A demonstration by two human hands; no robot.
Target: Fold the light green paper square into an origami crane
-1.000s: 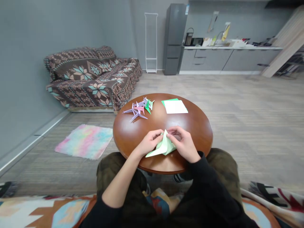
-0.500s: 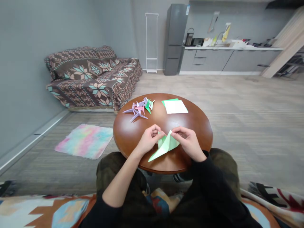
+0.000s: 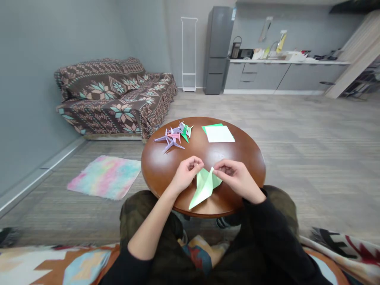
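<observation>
A light green sheet of folded paper [image 3: 204, 189] hangs between my hands above the near half of the round brown table [image 3: 160, 174]. My left hand [image 3: 187, 173] pinches its upper left corner between thumb and fingers. With thumb and forefinger, my right hand [image 3: 233, 177] grips a raised point at the upper right. One long tip of the paper points down toward me. At the far left of the table lie several folded paper figures [image 3: 173, 138] in purple, pink and green. A white sheet of paper [image 3: 220, 134] rests over green sheets at the far right.
My knees are at the table's near edge. Left of the table a pastel fluffy rug [image 3: 103, 176] lies on the floor, with a patterned sofa [image 3: 124, 95] behind it. A grey fridge [image 3: 219, 51] and a kitchen counter [image 3: 287, 61] stand along the back wall.
The paper's long tip has swung downward and a little right, and its folds have opened differently. My right hand has lowered slightly; my left hand stays nearly where it was.
</observation>
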